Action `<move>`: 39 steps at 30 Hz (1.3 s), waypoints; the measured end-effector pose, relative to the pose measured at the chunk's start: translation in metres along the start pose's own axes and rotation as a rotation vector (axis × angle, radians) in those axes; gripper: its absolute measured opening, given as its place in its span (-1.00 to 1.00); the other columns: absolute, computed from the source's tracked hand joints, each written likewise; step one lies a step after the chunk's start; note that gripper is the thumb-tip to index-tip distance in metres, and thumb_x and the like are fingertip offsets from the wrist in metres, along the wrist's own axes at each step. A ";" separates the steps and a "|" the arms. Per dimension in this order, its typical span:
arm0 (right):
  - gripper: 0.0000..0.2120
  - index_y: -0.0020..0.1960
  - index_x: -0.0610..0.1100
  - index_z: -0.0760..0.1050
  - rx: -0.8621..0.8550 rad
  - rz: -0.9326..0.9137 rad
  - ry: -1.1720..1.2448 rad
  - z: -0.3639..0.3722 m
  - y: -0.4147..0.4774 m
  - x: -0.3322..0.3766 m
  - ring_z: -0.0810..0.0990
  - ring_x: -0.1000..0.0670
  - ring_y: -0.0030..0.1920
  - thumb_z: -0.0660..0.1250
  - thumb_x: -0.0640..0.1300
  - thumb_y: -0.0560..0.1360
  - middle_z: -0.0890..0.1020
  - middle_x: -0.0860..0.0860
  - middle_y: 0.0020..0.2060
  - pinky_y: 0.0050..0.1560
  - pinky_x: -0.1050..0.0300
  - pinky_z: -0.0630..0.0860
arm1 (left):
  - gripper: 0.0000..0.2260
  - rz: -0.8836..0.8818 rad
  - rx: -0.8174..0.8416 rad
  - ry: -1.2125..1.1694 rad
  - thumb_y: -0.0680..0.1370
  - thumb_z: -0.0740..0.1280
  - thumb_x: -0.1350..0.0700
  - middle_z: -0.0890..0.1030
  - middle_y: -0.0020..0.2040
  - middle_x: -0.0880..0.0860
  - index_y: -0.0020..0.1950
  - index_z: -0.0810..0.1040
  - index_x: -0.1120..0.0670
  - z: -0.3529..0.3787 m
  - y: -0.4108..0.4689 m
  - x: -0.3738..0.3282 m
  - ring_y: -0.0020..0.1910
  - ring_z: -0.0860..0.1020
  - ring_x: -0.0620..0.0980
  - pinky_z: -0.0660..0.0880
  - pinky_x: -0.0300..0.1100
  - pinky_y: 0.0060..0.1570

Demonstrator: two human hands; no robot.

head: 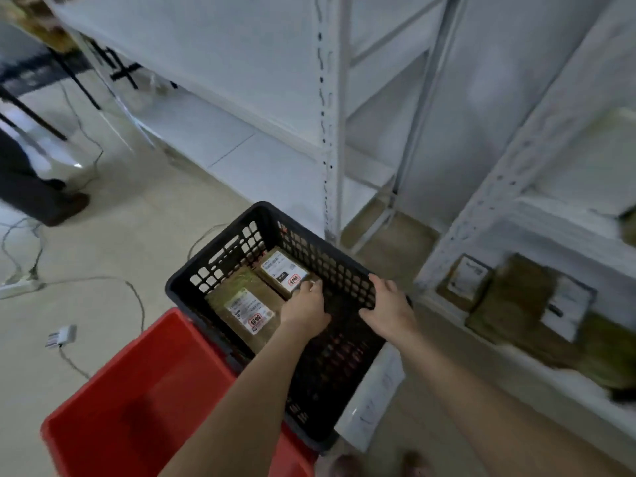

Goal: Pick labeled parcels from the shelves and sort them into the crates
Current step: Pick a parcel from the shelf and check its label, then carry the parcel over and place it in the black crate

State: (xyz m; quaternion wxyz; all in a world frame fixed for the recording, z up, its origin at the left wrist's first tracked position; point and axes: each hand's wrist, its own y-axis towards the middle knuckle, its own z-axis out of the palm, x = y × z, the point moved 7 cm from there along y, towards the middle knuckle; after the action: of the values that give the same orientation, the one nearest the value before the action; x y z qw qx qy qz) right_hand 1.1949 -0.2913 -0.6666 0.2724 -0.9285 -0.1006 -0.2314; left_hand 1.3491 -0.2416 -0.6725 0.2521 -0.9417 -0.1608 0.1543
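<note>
Two parcels lay side by side in the one black crate (220, 256). The left hand (304, 309) reached in, fingers curled on the far parcel (282, 270) beside the near parcel (241, 309). The right hand (389, 304) lay slack and spread on the rim. One red crate (137, 407) touched the black one. About three blurred shelf parcels (516, 297) lay on the shelf (550, 222).

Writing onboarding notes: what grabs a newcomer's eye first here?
The black crate at centre, holding two labeled parcels: the left hand grips the farther parcel, beside the nearer parcel, while the right hand rests on the crate's right rim. A red crate sits lower left; more parcels lie on the low shelf at right.
</note>
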 end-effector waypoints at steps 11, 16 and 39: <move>-0.31 0.51 0.00 0.12 -0.389 0.196 -0.055 -0.150 -0.172 -0.154 0.31 -0.13 0.38 0.36 0.00 0.47 0.29 -0.06 0.41 0.31 -0.02 0.38 | -0.48 0.459 -0.107 0.234 0.56 0.29 0.00 0.31 0.38 0.13 0.45 0.21 0.11 -0.003 -0.105 -0.254 0.32 0.36 0.16 0.45 0.05 0.15; -0.32 0.51 0.00 0.11 -0.502 0.263 -0.019 -0.205 -0.276 -0.229 0.26 -0.16 0.41 0.34 -0.01 0.48 0.25 -0.08 0.44 0.34 -0.06 0.36 | -0.41 0.577 -0.192 0.289 0.55 0.29 0.04 0.27 0.43 0.11 0.51 0.13 0.06 0.009 -0.185 -0.361 0.37 0.32 0.15 0.39 0.06 0.24; -0.39 0.49 -0.01 0.14 -1.108 0.302 -0.140 -0.435 -0.678 -0.375 0.33 -0.13 0.35 0.31 -0.05 0.52 0.29 -0.08 0.39 0.30 -0.01 0.38 | -0.45 1.178 -0.687 0.269 0.55 0.28 0.03 0.29 0.43 0.09 0.50 0.18 0.07 -0.031 -0.567 -0.699 0.35 0.36 0.12 0.42 -0.01 0.21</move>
State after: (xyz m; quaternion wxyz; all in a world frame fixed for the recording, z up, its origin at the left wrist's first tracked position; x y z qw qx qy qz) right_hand 0.4922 0.0093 -0.2126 -0.2316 -0.9498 0.1515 -0.1462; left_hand 0.6036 -0.0557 -0.2030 -0.1684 -0.9094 0.3700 0.0877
